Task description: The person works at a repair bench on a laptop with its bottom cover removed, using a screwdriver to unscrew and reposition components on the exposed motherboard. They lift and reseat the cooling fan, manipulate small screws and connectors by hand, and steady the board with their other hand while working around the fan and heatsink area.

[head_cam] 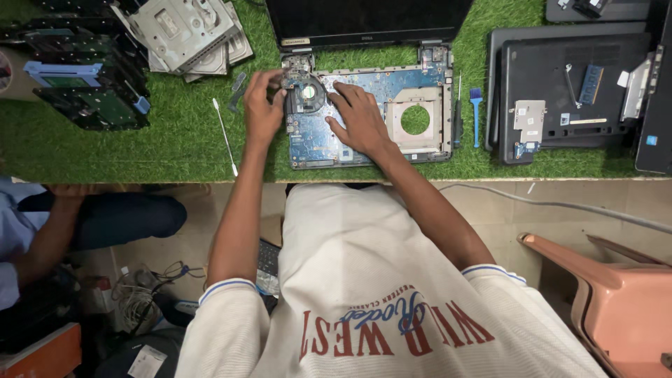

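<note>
An opened laptop base (420, 143) with a blue circuit board lies on green artificial turf, its dark screen (364, 17) standing behind it. My left hand (262, 105) rests at the base's left edge, with fingertips on the black cooling fan (308, 94) and its metal bracket. My right hand (360, 119) lies flat on the board just right of the fan, fingers spread and pressing down. Neither hand grips a tool.
A thin white stick (225, 136) lies left of my left hand. A screwdriver (458, 112) and blue brush (476, 115) lie right of the base. Dismantled laptop parts (574, 84) sit at right, drives and boards (91, 70) at left. A pink chair (616, 294) stands at lower right; another person's arm (49, 231) at left.
</note>
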A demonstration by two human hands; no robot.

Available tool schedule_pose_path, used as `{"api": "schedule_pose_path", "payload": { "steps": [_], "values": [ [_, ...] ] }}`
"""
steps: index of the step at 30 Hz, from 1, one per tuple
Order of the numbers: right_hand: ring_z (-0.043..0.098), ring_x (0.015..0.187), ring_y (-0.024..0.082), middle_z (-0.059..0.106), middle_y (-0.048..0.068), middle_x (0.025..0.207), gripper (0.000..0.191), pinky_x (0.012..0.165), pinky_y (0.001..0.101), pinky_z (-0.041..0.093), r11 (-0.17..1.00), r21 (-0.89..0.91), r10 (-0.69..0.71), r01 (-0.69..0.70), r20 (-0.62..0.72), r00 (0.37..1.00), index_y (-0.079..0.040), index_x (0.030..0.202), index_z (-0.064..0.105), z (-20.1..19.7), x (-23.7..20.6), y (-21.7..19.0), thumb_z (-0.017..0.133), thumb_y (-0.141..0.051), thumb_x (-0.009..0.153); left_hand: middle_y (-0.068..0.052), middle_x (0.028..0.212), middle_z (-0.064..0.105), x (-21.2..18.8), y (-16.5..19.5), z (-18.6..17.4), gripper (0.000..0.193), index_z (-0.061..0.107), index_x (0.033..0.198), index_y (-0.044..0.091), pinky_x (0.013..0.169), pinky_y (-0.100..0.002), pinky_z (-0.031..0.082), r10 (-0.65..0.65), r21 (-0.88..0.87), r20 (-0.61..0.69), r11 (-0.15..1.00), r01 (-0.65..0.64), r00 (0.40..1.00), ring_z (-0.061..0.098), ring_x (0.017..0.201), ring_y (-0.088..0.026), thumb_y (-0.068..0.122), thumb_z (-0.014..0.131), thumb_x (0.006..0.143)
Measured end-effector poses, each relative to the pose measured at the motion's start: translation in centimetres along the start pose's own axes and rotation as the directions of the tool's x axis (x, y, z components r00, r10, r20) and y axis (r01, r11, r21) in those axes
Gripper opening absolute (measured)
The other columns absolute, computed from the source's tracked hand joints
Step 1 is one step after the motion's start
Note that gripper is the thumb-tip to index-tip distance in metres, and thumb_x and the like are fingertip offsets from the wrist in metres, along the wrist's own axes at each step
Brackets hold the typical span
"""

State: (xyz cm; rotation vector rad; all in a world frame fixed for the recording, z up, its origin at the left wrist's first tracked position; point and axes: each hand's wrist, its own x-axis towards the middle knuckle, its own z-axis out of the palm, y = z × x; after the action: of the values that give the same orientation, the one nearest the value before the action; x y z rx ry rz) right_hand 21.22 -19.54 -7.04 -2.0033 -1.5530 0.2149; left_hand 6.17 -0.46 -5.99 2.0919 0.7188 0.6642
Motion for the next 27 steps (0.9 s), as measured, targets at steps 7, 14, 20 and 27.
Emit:
{"api": "schedule_pose_path", "payload": {
  "steps": [7,14,20,27],
  "values": [
    [0.049,0.132,0.036,0.053,0.018,0.144,0.049,0.106,0.049,0.039,1.0,0.005,0.0,0.0,-0.008,1.0,-0.002,0.133,0.06,-0.1,-0.1,-0.1,0.072,-0.027,0.093,-0.009,0.111,0.066,0.3,0.7,0.6,0.045,0.066,0.126,0.007,0.088,-0.03,0.059,0.055,-0.068,-0.01,0.996,-0.056,0.998,0.068,0.101,-0.019,-0.009,0.077,0.085],
    [0.049,0.132,0.037,0.054,0.018,0.143,0.049,0.106,0.0489,0.039,1.0,0.007,-0.004,0.004,-0.015,1.0,-0.002,0.132,0.061,-0.1,-0.1,-0.1,0.073,-0.027,0.092,-0.01,0.112,0.066,0.4,1.1,1.2,0.045,0.067,0.124,0.006,0.09,-0.031,0.058,0.076,-0.051,-0.001,0.996,-0.076,0.997,0.069,0.102,-0.02,-0.01,0.078,0.083],
    [0.049,0.132,0.036,0.053,0.018,0.144,0.047,0.107,0.0481,0.039,1.0,0.01,-0.006,0.006,-0.006,1.0,-0.001,0.133,0.06,-0.2,-0.2,-0.2,0.071,-0.027,0.095,-0.009,0.112,0.066,0.5,1.6,1.2,0.045,0.066,0.124,0.006,0.081,-0.031,0.057,0.075,-0.072,0.016,0.995,-0.074,0.997,0.068,0.099,-0.02,-0.01,0.078,0.083],
    [0.049,0.132,0.036,0.053,0.018,0.144,0.048,0.106,0.0488,0.039,1.0,0.006,-0.001,0.001,-0.008,1.0,-0.002,0.133,0.06,-0.3,-0.2,-0.1,0.072,-0.027,0.093,-0.009,0.112,0.066,0.3,1.9,0.9,0.041,0.068,0.122,0.006,0.08,-0.029,0.057,0.058,-0.109,-0.003,0.992,-0.058,0.998,0.069,0.099,-0.018,-0.01,0.076,0.085]
  ]
}}
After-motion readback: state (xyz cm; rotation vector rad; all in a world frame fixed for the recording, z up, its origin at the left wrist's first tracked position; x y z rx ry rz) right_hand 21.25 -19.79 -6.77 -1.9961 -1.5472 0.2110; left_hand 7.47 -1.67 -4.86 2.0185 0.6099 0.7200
